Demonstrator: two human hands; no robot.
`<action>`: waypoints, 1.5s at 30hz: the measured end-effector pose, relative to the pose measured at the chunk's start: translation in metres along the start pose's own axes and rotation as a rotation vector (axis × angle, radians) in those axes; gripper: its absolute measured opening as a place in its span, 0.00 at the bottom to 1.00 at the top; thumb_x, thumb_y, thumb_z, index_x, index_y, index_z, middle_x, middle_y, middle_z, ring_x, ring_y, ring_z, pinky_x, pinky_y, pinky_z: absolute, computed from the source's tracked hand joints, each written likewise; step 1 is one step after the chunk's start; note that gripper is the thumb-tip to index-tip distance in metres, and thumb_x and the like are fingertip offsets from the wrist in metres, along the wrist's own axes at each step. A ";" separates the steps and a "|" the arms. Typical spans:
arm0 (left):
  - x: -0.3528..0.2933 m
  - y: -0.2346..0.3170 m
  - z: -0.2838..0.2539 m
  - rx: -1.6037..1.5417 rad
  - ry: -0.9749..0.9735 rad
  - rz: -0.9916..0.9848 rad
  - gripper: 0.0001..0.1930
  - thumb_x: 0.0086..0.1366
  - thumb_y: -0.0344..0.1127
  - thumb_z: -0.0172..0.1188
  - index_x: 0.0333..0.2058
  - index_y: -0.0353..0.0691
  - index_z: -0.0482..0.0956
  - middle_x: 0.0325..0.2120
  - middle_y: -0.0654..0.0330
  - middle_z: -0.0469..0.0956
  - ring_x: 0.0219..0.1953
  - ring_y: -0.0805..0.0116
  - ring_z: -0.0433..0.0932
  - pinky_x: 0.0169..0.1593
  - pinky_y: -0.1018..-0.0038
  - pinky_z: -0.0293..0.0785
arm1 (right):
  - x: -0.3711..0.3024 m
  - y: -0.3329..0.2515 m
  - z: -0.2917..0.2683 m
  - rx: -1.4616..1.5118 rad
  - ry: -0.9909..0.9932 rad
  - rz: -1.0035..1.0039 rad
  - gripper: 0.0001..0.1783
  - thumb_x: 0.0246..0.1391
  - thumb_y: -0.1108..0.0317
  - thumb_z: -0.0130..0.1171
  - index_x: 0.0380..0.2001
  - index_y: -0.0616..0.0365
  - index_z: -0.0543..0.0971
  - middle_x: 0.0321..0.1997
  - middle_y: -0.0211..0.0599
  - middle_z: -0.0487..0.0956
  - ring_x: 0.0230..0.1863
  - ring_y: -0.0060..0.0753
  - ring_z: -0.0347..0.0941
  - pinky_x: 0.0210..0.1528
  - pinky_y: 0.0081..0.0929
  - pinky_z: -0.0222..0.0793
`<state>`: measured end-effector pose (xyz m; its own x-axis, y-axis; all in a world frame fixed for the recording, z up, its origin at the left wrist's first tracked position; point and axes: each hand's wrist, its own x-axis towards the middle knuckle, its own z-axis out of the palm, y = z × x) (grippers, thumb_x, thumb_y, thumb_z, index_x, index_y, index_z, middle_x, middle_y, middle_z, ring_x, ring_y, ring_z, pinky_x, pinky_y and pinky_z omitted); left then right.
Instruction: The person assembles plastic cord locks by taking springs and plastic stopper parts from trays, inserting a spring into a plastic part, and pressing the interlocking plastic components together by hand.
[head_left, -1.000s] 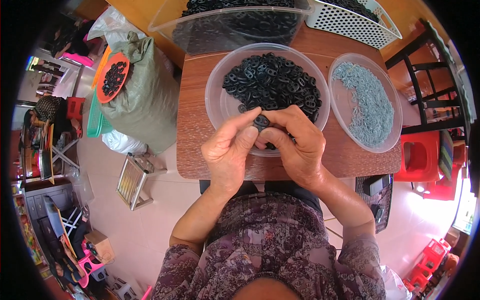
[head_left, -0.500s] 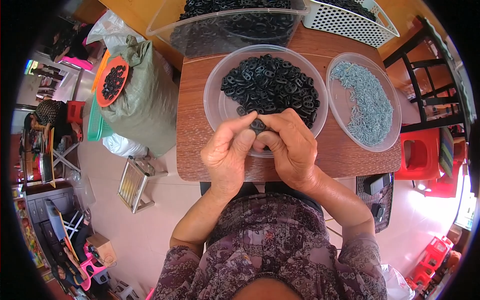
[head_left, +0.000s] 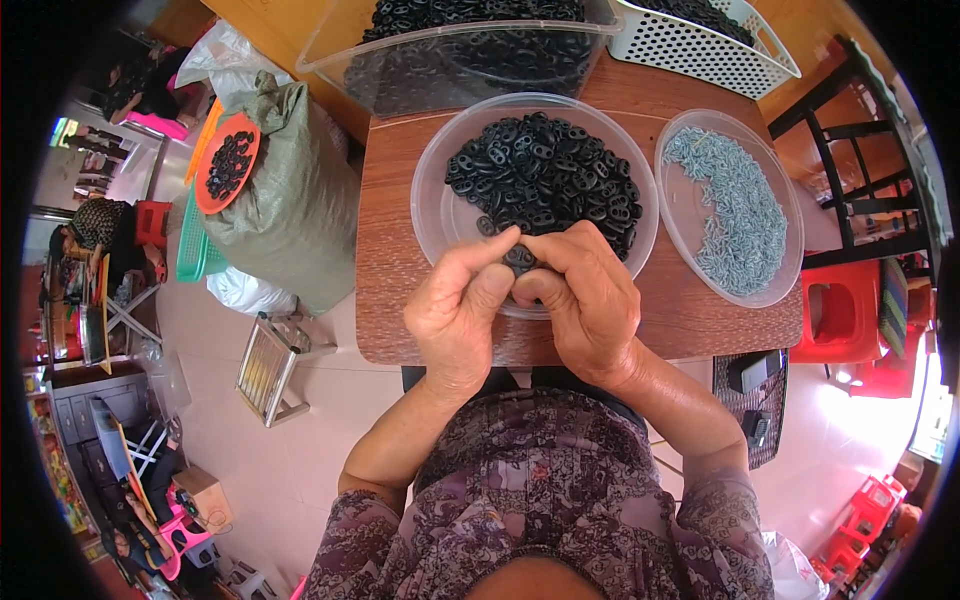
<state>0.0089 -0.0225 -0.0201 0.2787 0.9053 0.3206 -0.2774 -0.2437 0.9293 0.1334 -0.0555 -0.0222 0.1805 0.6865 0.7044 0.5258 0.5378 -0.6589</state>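
Observation:
Between my two hands, over the near rim of a clear round tub [head_left: 437, 215], is one small black oval piece with holes [head_left: 519, 258]. My left hand [head_left: 455, 305] pinches it from the left with thumb and forefinger. From the other side my right hand [head_left: 590, 300] grips the same piece, its fingers curled and thumb pressed in. A heap of like black two-holed pieces [head_left: 550, 170] fills much of the tub. Whether a smaller part sits in the held piece is hidden by my fingertips. To the right, a clear round lid [head_left: 685, 215] carries many small grey-blue screw-like parts [head_left: 740, 210].
Behind the tub stand a clear bin [head_left: 460, 85] and a white perforated basket [head_left: 690, 50], both with black pieces. Left of the brown table [head_left: 385, 270] is a stuffed green sack [head_left: 290, 200] topped by an orange plate [head_left: 212, 185]. Red stools [head_left: 835, 315] stand right; other people sit far left.
My hands stay on the black piece. The fingers have shifted slightly around it, and the whole view has moved a little.

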 end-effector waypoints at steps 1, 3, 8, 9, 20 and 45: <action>0.000 -0.001 -0.001 0.063 0.003 0.041 0.12 0.60 0.31 0.56 0.42 0.32 0.75 0.34 0.64 0.75 0.33 0.80 0.70 0.39 0.85 0.67 | -0.001 0.000 0.000 0.003 -0.007 -0.021 0.16 0.37 0.81 0.59 0.35 0.67 0.74 0.29 0.41 0.73 0.26 0.37 0.67 0.27 0.28 0.64; 0.000 0.000 -0.001 0.125 0.006 0.082 0.12 0.61 0.32 0.56 0.41 0.32 0.75 0.34 0.64 0.75 0.34 0.80 0.70 0.39 0.85 0.67 | -0.002 0.001 0.001 0.005 -0.013 -0.043 0.16 0.37 0.81 0.60 0.35 0.67 0.73 0.29 0.42 0.73 0.26 0.37 0.67 0.27 0.28 0.65; -0.005 0.001 0.003 0.063 0.042 0.019 0.15 0.59 0.35 0.58 0.40 0.29 0.74 0.36 0.59 0.75 0.38 0.76 0.70 0.45 0.81 0.65 | -0.001 -0.002 0.001 -0.002 0.015 -0.032 0.16 0.37 0.81 0.59 0.35 0.68 0.73 0.30 0.43 0.73 0.27 0.38 0.67 0.28 0.28 0.65; -0.005 0.000 0.004 0.063 0.042 0.018 0.15 0.59 0.35 0.58 0.40 0.29 0.74 0.36 0.59 0.75 0.38 0.76 0.70 0.45 0.81 0.65 | -0.001 -0.001 0.001 -0.003 0.015 -0.032 0.16 0.37 0.81 0.59 0.35 0.68 0.73 0.30 0.43 0.73 0.27 0.38 0.67 0.28 0.28 0.65; -0.013 -0.015 0.010 -0.031 0.154 0.026 0.14 0.59 0.34 0.58 0.40 0.28 0.73 0.36 0.59 0.75 0.36 0.78 0.71 0.43 0.82 0.67 | -0.002 0.001 0.005 -0.087 0.037 -0.090 0.12 0.43 0.81 0.56 0.35 0.68 0.72 0.28 0.44 0.72 0.25 0.37 0.66 0.26 0.27 0.63; 0.048 -0.001 -0.037 1.111 -0.421 0.437 0.10 0.40 0.23 0.61 0.26 0.38 0.76 0.23 0.61 0.75 0.28 0.62 0.72 0.39 0.68 0.62 | 0.158 0.127 -0.165 -0.407 0.146 0.377 0.13 0.46 0.67 0.58 0.34 0.64 0.79 0.27 0.28 0.77 0.25 0.16 0.66 0.28 0.15 0.62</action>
<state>-0.0117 0.0344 -0.0125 0.6857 0.5454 0.4821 0.4425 -0.8382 0.3189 0.3660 0.0405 0.0493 0.5154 0.7042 0.4883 0.6755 0.0168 -0.7372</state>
